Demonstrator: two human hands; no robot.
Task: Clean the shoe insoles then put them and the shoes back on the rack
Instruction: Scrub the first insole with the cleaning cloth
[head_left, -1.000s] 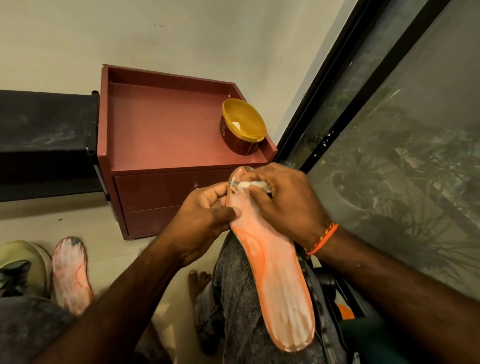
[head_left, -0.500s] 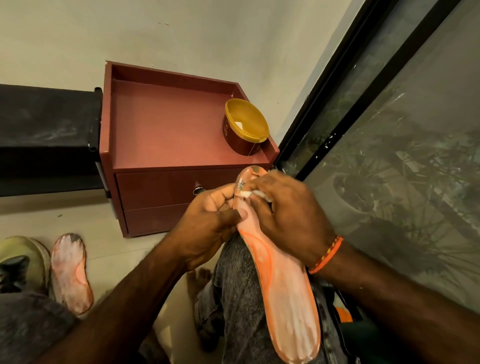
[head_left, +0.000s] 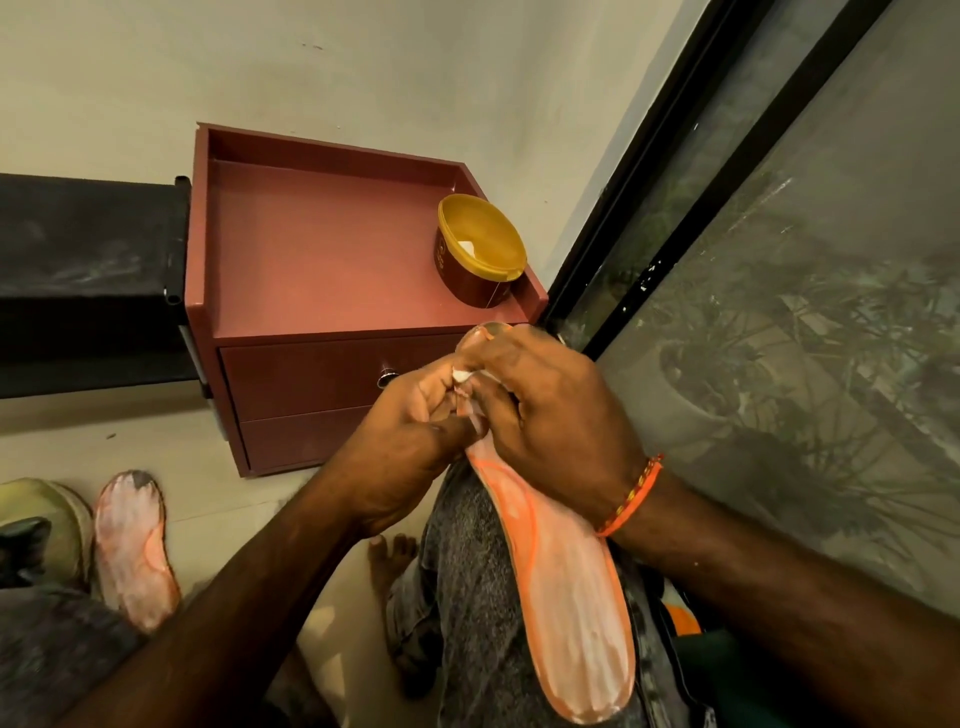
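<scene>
I see a small red cabinet (head_left: 332, 291) standing against the pale wall (head_left: 363, 67). It has a tray-like top with a low rim and two drawers below, and the upper drawer has a little round knob (head_left: 387, 375). A tub with a yellow inside (head_left: 480, 249) sits on the top near its right edge, tipped a bit toward me. On the right is a big glass window (head_left: 810, 312) with a black frame. Plants show through the glass.

Home corner: maroon drawer cabinet (head_left: 332, 291), tiled floor (head_left: 208, 483), sliding glass door (head_left: 779, 260).
</scene>
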